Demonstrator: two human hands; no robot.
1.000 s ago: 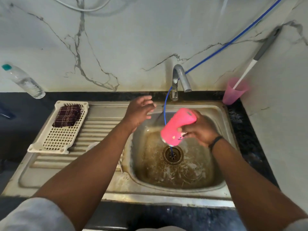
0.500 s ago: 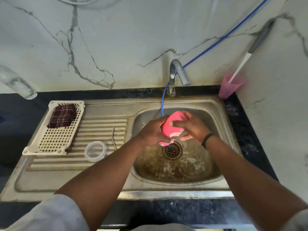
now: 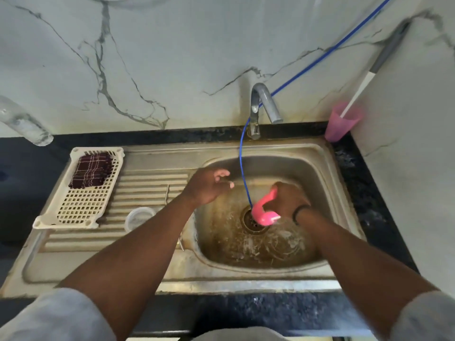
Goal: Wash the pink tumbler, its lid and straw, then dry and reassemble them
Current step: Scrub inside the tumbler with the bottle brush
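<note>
My right hand grips the pink tumbler, which is blurred and tipped mouth-down over the drain of the steel sink. My left hand hovers open at the basin's left rim, apart from the tumbler, fingers spread. The clear round lid lies on the ribbed drainboard, partly behind my left forearm. The metal straw lies on the drainboard above the lid.
A tap stands behind the basin, and a thin blue hose hangs from it into the drain. A cream basket holding a folded checked cloth sits at the drainboard's left. A pink cup with a brush stands at back right. A clear bottle lies at far left.
Half a second ago both hands held the tumbler over the drain. My left hand has let go and moved left and up; my right hand has lowered and tipped the tumbler.
</note>
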